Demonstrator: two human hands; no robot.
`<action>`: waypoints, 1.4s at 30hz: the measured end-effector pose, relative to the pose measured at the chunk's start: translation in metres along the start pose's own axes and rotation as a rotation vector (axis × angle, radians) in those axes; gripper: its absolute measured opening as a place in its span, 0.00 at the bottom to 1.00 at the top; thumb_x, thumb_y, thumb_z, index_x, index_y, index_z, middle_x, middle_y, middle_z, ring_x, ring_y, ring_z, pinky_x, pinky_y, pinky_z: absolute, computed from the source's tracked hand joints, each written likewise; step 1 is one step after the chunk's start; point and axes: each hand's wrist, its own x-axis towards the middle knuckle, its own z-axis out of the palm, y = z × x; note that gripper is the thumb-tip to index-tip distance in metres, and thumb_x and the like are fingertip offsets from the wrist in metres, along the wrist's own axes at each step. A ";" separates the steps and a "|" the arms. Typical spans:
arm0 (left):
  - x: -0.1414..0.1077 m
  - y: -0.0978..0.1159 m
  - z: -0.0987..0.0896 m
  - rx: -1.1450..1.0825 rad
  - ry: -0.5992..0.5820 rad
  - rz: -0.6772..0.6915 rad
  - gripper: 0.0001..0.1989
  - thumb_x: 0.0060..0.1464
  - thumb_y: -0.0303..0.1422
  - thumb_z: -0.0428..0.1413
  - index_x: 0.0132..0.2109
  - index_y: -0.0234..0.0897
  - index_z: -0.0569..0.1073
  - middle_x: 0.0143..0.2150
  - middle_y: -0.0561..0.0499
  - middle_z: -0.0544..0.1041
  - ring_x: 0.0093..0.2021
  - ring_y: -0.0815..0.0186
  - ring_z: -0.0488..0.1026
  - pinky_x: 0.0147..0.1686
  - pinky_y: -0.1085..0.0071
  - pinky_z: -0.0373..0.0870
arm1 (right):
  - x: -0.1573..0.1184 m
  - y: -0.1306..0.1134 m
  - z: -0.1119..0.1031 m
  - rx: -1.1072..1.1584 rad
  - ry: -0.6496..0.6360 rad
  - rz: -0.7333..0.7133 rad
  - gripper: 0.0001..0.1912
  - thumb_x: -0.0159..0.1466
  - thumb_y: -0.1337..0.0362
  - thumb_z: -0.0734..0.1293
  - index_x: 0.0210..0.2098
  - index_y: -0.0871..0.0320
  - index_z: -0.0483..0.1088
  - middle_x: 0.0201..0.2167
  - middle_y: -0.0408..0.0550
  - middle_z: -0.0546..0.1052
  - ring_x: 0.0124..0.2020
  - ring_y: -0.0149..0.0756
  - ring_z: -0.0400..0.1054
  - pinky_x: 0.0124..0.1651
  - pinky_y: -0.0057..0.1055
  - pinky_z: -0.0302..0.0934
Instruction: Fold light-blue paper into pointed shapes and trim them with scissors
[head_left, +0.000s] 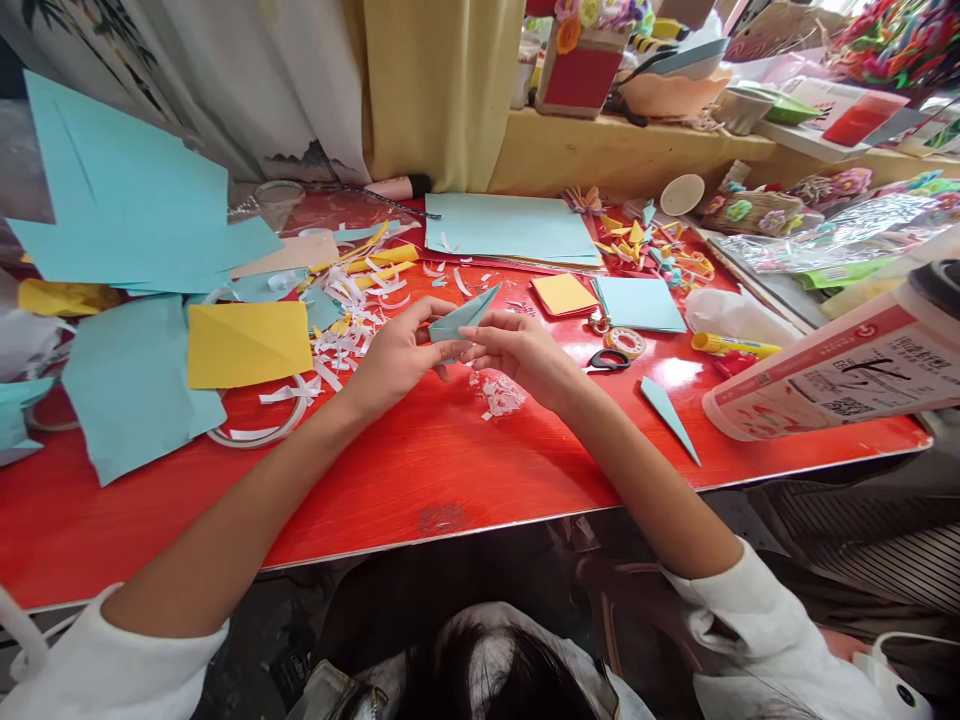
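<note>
A piece of folded light-blue paper (466,314), narrowing to a point at its upper right, is held above the red table. My left hand (405,352) grips its left end between thumb and fingers. On the right side, my right hand (517,350) pinches the lower edge with thumb and fingertips. Under the hands lies a small heap of white paper shreds (501,394). Another folded blue paper spike (670,420) rests near the table's front edge, right of my right forearm.
Black-handled scissors (609,360), a tape roll (625,343), yellow squares (564,295) and blue squares (639,303) lie to the right. A large cup (832,360) stands at far right. Paper scraps (352,340) and blue sheets (142,380) cover the left.
</note>
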 end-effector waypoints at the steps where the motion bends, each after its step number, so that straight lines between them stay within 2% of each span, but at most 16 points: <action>1: 0.000 0.001 -0.002 0.003 -0.002 0.000 0.14 0.47 0.35 0.60 0.42 0.37 0.72 0.38 0.52 0.72 0.29 0.72 0.69 0.26 0.77 0.69 | 0.000 -0.001 0.000 -0.012 0.006 0.004 0.11 0.52 0.61 0.73 0.31 0.60 0.70 0.30 0.44 0.74 0.29 0.26 0.70 0.35 0.25 0.64; 7: 0.003 0.002 -0.008 -0.098 -0.042 -0.069 0.17 0.45 0.34 0.62 0.44 0.36 0.75 0.31 0.53 0.74 0.27 0.73 0.66 0.25 0.77 0.64 | -0.001 -0.005 -0.001 -0.076 0.114 -0.024 0.08 0.54 0.64 0.71 0.29 0.61 0.69 0.25 0.45 0.76 0.27 0.26 0.71 0.36 0.25 0.66; 11: 0.003 0.002 -0.008 -0.177 -0.004 -0.095 0.12 0.44 0.34 0.62 0.36 0.34 0.77 0.30 0.52 0.74 0.27 0.73 0.66 0.24 0.77 0.62 | -0.001 -0.006 -0.003 -0.012 0.089 -0.001 0.08 0.53 0.67 0.70 0.31 0.60 0.67 0.23 0.44 0.76 0.26 0.28 0.72 0.35 0.26 0.67; 14: 0.003 0.003 -0.010 -0.173 -0.011 -0.126 0.10 0.44 0.33 0.62 0.35 0.33 0.79 0.29 0.51 0.75 0.26 0.74 0.65 0.23 0.78 0.62 | -0.001 -0.007 -0.005 0.005 0.061 0.017 0.07 0.53 0.69 0.69 0.31 0.59 0.67 0.23 0.44 0.77 0.27 0.30 0.74 0.35 0.27 0.68; 21: 0.001 0.007 -0.011 -0.280 -0.027 -0.251 0.15 0.45 0.31 0.61 0.43 0.35 0.79 0.32 0.49 0.79 0.22 0.73 0.72 0.27 0.74 0.71 | -0.001 -0.006 -0.008 0.002 0.032 0.023 0.06 0.53 0.70 0.67 0.32 0.60 0.71 0.23 0.44 0.77 0.26 0.29 0.74 0.33 0.25 0.68; 25: 0.000 0.005 -0.009 -0.341 0.006 -0.291 0.15 0.44 0.26 0.60 0.42 0.37 0.80 0.30 0.50 0.79 0.23 0.72 0.74 0.31 0.73 0.74 | 0.001 -0.003 -0.009 0.079 0.022 0.052 0.07 0.53 0.71 0.66 0.32 0.62 0.73 0.24 0.46 0.78 0.27 0.29 0.74 0.35 0.25 0.69; 30: 0.001 0.002 -0.009 -0.363 0.004 -0.265 0.10 0.45 0.25 0.59 0.38 0.35 0.80 0.31 0.50 0.79 0.25 0.71 0.74 0.32 0.72 0.75 | 0.004 0.001 -0.010 0.172 0.026 0.128 0.12 0.53 0.73 0.64 0.35 0.61 0.75 0.26 0.46 0.78 0.27 0.27 0.73 0.35 0.22 0.69; 34: 0.000 0.006 -0.008 -0.357 -0.034 -0.254 0.10 0.48 0.32 0.60 0.39 0.33 0.79 0.34 0.49 0.79 0.25 0.72 0.74 0.30 0.73 0.75 | 0.004 0.003 -0.010 0.179 0.045 0.111 0.12 0.54 0.74 0.63 0.35 0.62 0.75 0.26 0.46 0.79 0.26 0.26 0.73 0.34 0.21 0.69; 37: 0.000 0.007 -0.005 -0.344 0.006 -0.224 0.11 0.47 0.34 0.62 0.38 0.33 0.78 0.37 0.49 0.78 0.24 0.74 0.73 0.28 0.75 0.74 | 0.003 0.004 -0.009 0.156 0.057 0.072 0.13 0.54 0.74 0.64 0.36 0.62 0.76 0.26 0.46 0.79 0.26 0.27 0.73 0.36 0.23 0.69; 42: 0.000 0.003 -0.004 -0.325 0.055 -0.237 0.10 0.45 0.30 0.63 0.36 0.33 0.74 0.31 0.54 0.75 0.25 0.73 0.74 0.29 0.75 0.74 | 0.001 0.003 -0.007 0.085 0.044 0.029 0.13 0.55 0.73 0.64 0.38 0.61 0.76 0.26 0.46 0.79 0.29 0.28 0.74 0.41 0.26 0.70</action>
